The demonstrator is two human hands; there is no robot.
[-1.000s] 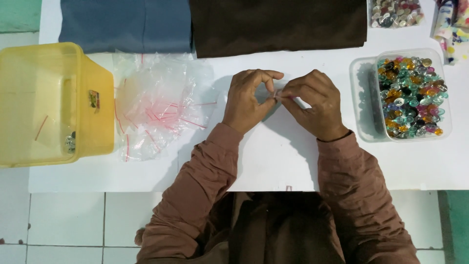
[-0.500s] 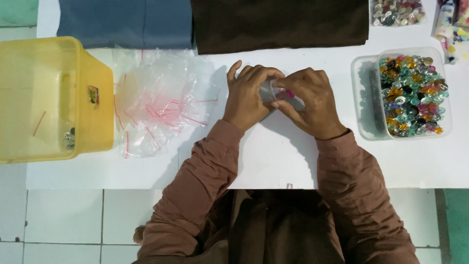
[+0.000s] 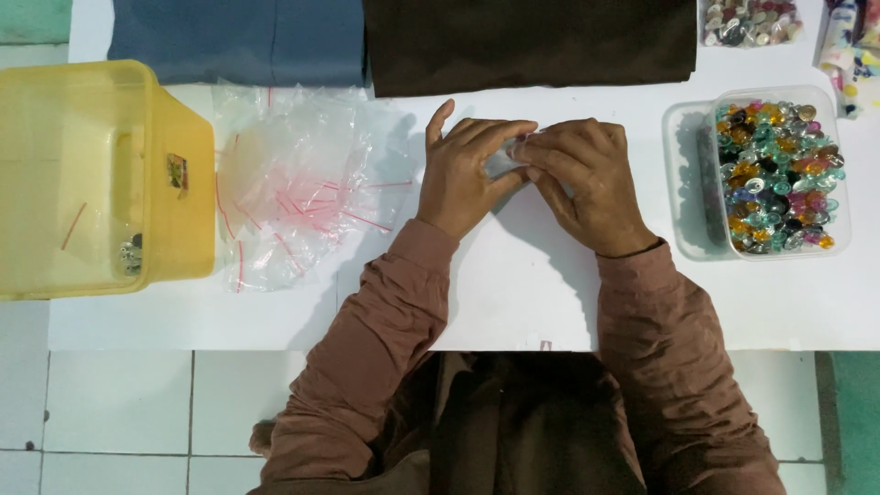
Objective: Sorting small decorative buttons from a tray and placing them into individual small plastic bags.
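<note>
At the middle of the white table, a small clear bag lies pinched between both sets of fingertips, its long axis running nine to three o'clock, the left hand at nine and the right hand at three, equally near.

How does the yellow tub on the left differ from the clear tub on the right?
The yellow tub is tinted, larger and nearly empty, with only a few small items in a corner; the clear tub is colourless, smaller and packed with multicoloured beads. The yellow tub overhangs the white table at its left edge; the clear one sits fully on it. Both are open-topped, see-through plastic tubs.
</note>
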